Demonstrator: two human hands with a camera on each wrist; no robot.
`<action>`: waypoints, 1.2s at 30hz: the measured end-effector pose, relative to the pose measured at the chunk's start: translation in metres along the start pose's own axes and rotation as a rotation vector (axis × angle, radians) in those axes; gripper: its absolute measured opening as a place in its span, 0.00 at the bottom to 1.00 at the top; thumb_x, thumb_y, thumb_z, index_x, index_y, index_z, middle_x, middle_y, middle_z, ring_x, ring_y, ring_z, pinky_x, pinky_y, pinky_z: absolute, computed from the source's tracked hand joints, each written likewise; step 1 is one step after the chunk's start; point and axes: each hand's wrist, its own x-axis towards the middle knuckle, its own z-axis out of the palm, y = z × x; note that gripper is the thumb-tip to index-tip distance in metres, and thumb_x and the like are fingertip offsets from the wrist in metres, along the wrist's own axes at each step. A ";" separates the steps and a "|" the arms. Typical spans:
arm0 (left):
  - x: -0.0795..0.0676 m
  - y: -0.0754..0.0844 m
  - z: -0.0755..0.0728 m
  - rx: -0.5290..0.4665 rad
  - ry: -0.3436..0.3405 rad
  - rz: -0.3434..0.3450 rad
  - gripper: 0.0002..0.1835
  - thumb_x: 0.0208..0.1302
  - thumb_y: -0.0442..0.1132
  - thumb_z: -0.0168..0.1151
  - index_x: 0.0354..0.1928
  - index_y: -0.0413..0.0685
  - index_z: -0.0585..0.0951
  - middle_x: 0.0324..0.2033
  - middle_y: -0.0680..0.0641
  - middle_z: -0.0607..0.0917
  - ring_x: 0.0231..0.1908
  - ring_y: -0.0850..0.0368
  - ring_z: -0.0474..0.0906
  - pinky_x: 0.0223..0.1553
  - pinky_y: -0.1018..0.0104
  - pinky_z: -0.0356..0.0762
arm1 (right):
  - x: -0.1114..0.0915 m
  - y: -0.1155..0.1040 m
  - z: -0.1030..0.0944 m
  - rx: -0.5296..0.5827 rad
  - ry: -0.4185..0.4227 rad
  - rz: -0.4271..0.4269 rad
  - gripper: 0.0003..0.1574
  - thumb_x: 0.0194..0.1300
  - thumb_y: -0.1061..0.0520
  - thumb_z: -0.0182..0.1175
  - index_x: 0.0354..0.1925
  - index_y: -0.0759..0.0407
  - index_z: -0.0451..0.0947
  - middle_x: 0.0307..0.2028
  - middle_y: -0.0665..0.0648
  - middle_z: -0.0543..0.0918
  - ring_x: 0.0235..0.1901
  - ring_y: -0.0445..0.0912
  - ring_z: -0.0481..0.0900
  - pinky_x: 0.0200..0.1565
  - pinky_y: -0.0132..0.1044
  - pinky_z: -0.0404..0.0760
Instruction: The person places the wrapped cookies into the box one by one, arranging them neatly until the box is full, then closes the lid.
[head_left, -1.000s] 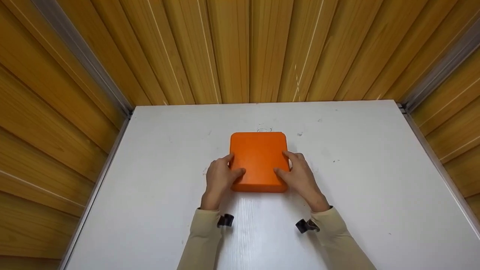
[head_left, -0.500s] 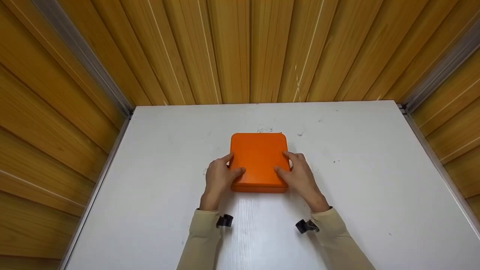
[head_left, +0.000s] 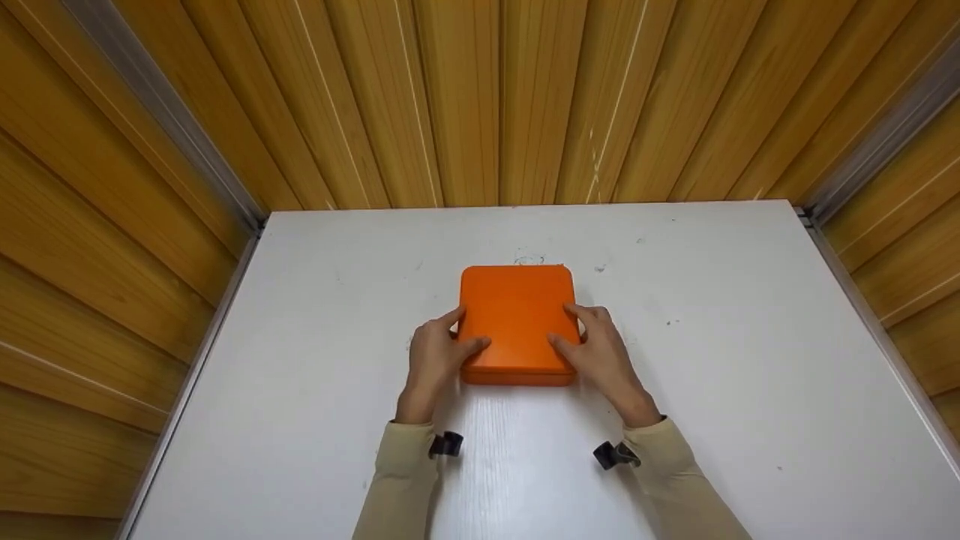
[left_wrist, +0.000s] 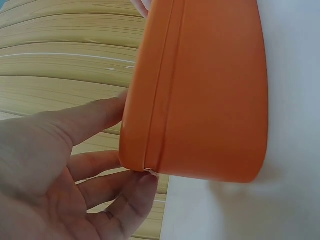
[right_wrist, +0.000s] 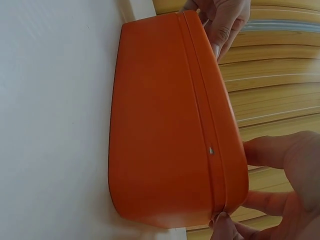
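Observation:
An orange box [head_left: 517, 319] with rounded corners and a lid sits on the white table, in the middle of the head view. A seam runs round its side below the lid [left_wrist: 140, 115], and the right wrist view shows a small pale mark near it. My left hand [head_left: 437, 352] holds the lid's left side, thumb on top and fingertips at the seam by the corner. On the opposite side my right hand [head_left: 600, 352] grips likewise, its thumb on the lid and a fingertip at the seam [right_wrist: 221, 220]. The box's inside is hidden.
The white table [head_left: 337, 300] has a few small dark marks. Yellow wood-look panels [head_left: 465, 105] rise behind it and at both sides, with grey metal rails [head_left: 172, 120] at the corners. Black wrist cameras [head_left: 448, 444] sit at both cuffs.
A seam line has come into view across the front of the box, and the lid's far edge has shifted very slightly. My left wrist has moved a little left; the right hand stays almost still.

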 end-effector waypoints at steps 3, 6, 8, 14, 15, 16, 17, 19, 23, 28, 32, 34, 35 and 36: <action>0.000 -0.002 0.001 -0.013 0.002 0.004 0.37 0.60 0.42 0.82 0.69 0.36 0.80 0.53 0.38 0.89 0.35 0.54 0.81 0.35 0.67 0.78 | 0.000 0.001 0.000 0.008 0.005 -0.002 0.40 0.69 0.54 0.73 0.73 0.69 0.73 0.61 0.71 0.73 0.39 0.53 0.72 0.39 0.40 0.71; -0.001 -0.004 0.001 -0.016 0.013 0.024 0.37 0.59 0.42 0.82 0.68 0.35 0.80 0.51 0.38 0.89 0.35 0.53 0.84 0.34 0.65 0.81 | -0.001 0.002 0.000 0.002 0.010 -0.010 0.40 0.69 0.55 0.73 0.72 0.68 0.73 0.62 0.72 0.73 0.40 0.54 0.72 0.39 0.40 0.71; -0.001 -0.006 0.002 -0.013 0.022 0.043 0.37 0.59 0.42 0.83 0.68 0.35 0.81 0.50 0.37 0.90 0.36 0.51 0.86 0.35 0.63 0.83 | -0.001 0.002 0.001 -0.004 0.010 -0.011 0.40 0.69 0.55 0.73 0.72 0.68 0.73 0.63 0.72 0.73 0.40 0.54 0.72 0.39 0.40 0.71; 0.000 -0.010 0.003 -0.027 0.040 0.055 0.37 0.57 0.43 0.84 0.67 0.36 0.82 0.50 0.38 0.90 0.39 0.49 0.88 0.40 0.58 0.87 | -0.001 0.003 0.001 -0.010 0.009 -0.002 0.41 0.69 0.55 0.74 0.73 0.67 0.73 0.64 0.72 0.72 0.41 0.54 0.72 0.39 0.40 0.71; 0.000 -0.010 0.003 -0.030 0.041 0.052 0.37 0.57 0.43 0.84 0.67 0.37 0.82 0.49 0.38 0.90 0.39 0.49 0.88 0.40 0.58 0.87 | -0.002 0.003 0.000 -0.010 0.009 -0.002 0.40 0.69 0.55 0.74 0.73 0.67 0.73 0.64 0.72 0.72 0.41 0.54 0.72 0.39 0.40 0.71; 0.000 -0.010 0.003 -0.033 0.042 0.049 0.37 0.56 0.44 0.84 0.67 0.37 0.82 0.49 0.38 0.90 0.38 0.49 0.87 0.40 0.58 0.87 | -0.002 0.003 0.000 -0.007 0.009 -0.001 0.40 0.69 0.55 0.74 0.73 0.67 0.73 0.64 0.71 0.73 0.41 0.54 0.72 0.38 0.39 0.71; -0.001 -0.011 0.003 -0.035 0.043 0.049 0.37 0.56 0.44 0.84 0.67 0.37 0.82 0.48 0.38 0.90 0.38 0.49 0.87 0.40 0.58 0.86 | -0.002 0.003 0.000 -0.005 0.010 -0.002 0.40 0.69 0.55 0.74 0.73 0.67 0.73 0.64 0.71 0.73 0.41 0.54 0.72 0.38 0.39 0.71; -0.001 -0.011 0.003 -0.039 0.048 0.053 0.37 0.56 0.44 0.84 0.66 0.37 0.82 0.47 0.38 0.91 0.38 0.49 0.87 0.39 0.58 0.86 | -0.002 0.003 -0.001 0.004 0.014 -0.008 0.40 0.68 0.55 0.74 0.73 0.67 0.73 0.63 0.71 0.73 0.41 0.53 0.71 0.37 0.38 0.70; -0.002 -0.012 0.003 -0.055 0.056 0.057 0.37 0.55 0.44 0.85 0.66 0.38 0.83 0.47 0.38 0.91 0.38 0.49 0.87 0.39 0.58 0.86 | -0.003 0.003 -0.002 0.021 0.024 -0.019 0.40 0.68 0.55 0.74 0.73 0.66 0.73 0.63 0.70 0.73 0.40 0.52 0.71 0.36 0.37 0.69; -0.003 -0.016 0.004 -0.081 0.052 0.062 0.38 0.55 0.45 0.85 0.67 0.40 0.83 0.48 0.40 0.90 0.37 0.51 0.85 0.37 0.60 0.84 | -0.003 0.007 0.000 0.030 0.011 -0.016 0.41 0.68 0.55 0.75 0.73 0.65 0.73 0.63 0.70 0.73 0.41 0.53 0.72 0.37 0.38 0.71; -0.003 -0.020 0.005 -0.095 0.050 0.076 0.37 0.55 0.44 0.85 0.67 0.41 0.83 0.49 0.42 0.90 0.36 0.53 0.81 0.35 0.63 0.80 | -0.004 0.011 0.001 0.040 0.005 -0.020 0.42 0.67 0.55 0.75 0.74 0.65 0.73 0.64 0.70 0.72 0.44 0.54 0.74 0.39 0.40 0.74; -0.003 -0.021 0.005 -0.097 0.046 0.072 0.37 0.55 0.44 0.85 0.67 0.41 0.83 0.51 0.42 0.89 0.36 0.54 0.79 0.35 0.64 0.79 | -0.004 0.012 0.001 0.048 0.007 -0.032 0.42 0.67 0.55 0.75 0.73 0.65 0.73 0.64 0.71 0.72 0.45 0.55 0.74 0.40 0.40 0.75; -0.003 -0.021 0.006 -0.100 0.041 0.068 0.38 0.55 0.44 0.85 0.67 0.42 0.83 0.52 0.42 0.89 0.37 0.53 0.79 0.35 0.64 0.79 | -0.004 0.013 0.001 0.051 0.007 -0.036 0.42 0.67 0.55 0.75 0.73 0.65 0.73 0.65 0.71 0.72 0.45 0.56 0.75 0.41 0.41 0.75; -0.003 -0.022 0.005 -0.104 0.034 0.060 0.38 0.55 0.45 0.85 0.68 0.42 0.83 0.53 0.43 0.89 0.37 0.53 0.79 0.35 0.64 0.78 | -0.004 0.014 0.001 0.053 0.007 -0.041 0.41 0.67 0.55 0.75 0.73 0.66 0.73 0.65 0.71 0.72 0.46 0.56 0.75 0.41 0.41 0.75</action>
